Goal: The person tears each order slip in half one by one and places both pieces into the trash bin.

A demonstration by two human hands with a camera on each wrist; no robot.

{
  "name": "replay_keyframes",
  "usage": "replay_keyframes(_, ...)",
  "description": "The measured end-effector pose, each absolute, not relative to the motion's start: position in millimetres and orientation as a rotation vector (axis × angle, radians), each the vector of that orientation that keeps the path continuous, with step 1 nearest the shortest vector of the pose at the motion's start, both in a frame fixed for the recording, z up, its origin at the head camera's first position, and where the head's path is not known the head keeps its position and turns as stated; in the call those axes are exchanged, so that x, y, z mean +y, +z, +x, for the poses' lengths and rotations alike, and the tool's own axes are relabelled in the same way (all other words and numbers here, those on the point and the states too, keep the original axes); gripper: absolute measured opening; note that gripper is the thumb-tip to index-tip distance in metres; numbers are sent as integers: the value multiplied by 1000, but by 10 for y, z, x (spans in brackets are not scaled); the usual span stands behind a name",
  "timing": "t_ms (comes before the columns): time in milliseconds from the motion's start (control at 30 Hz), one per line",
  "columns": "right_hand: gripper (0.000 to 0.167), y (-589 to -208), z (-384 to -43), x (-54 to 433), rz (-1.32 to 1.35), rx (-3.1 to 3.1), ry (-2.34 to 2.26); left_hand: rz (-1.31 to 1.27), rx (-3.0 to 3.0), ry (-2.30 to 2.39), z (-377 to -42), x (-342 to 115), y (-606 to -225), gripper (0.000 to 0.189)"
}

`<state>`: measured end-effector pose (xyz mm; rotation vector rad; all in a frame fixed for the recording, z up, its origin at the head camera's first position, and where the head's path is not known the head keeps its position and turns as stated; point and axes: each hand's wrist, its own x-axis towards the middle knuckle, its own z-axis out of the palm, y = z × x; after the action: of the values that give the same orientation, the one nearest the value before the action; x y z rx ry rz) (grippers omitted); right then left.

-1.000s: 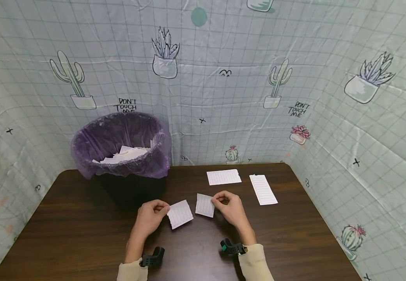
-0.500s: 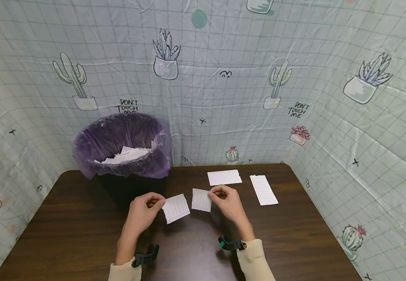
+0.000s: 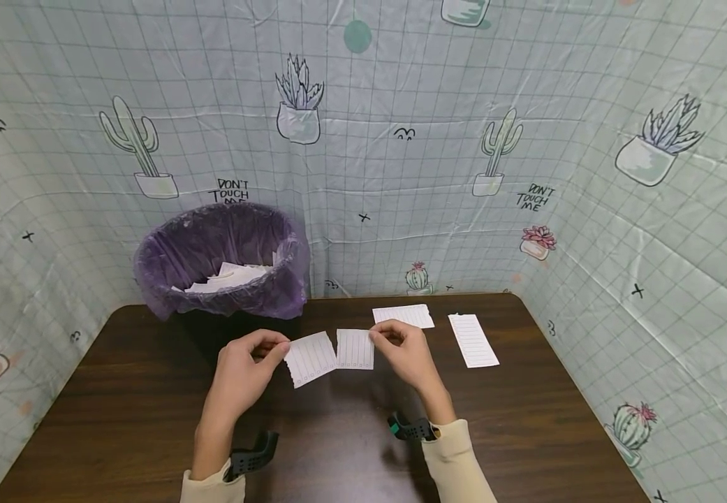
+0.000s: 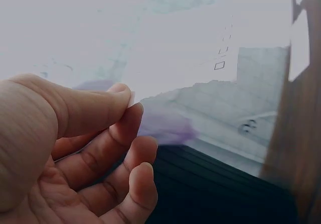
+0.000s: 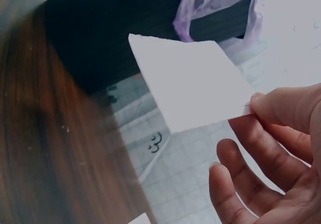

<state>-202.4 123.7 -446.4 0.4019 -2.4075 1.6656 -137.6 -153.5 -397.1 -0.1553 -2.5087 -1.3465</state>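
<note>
- Container: a dark bin [image 3: 196, 335] stands at the far left of the table [image 3: 526, 419], lined with a purple bag [image 3: 231, 304] folded outward over the rim.
- Contents: white paper pieces [image 3: 234, 278] lie heaped inside, visible below the rim; their number cannot be told.
- Left hand [image 3: 244, 367]: pinches the left edge of a lined paper piece [image 3: 311, 358] between thumb and forefinger. The piece is tilted, with a ragged left edge and a row of small printed boxes along its near edge.
- Right hand [image 3: 410, 356]: pinches the right edge of a smaller lined piece [image 3: 355, 349] between thumb and fingers.
- Position of held pieces: side by side between the hands, to the right of and nearer than the bin's opening; whether their edges touch cannot be told.
- Other paper: one lined slip [image 3: 401, 314] lies at the table's far side, partly behind the right hand; a second slip [image 3: 473, 340] lies to its right.
</note>
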Motion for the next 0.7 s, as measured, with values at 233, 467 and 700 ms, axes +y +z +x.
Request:
replay_keyframes(233, 9, -4343, -2047, 1182, 488, -2352, 1641, -188, -2439, -1335, -1288, -1557, -3732, 6)
replay_keyframes(467, 12, -4160, -2049, 1125, 520, -2349, 1610, -214, -2357, -1268, -1238, -1612, -3592, 6)
replay_keyframes(700, 10, -3978, -2053, 1053, 562, -2321, 1613, -208, -2294, -1209, -1205, -1684, -3470, 5)
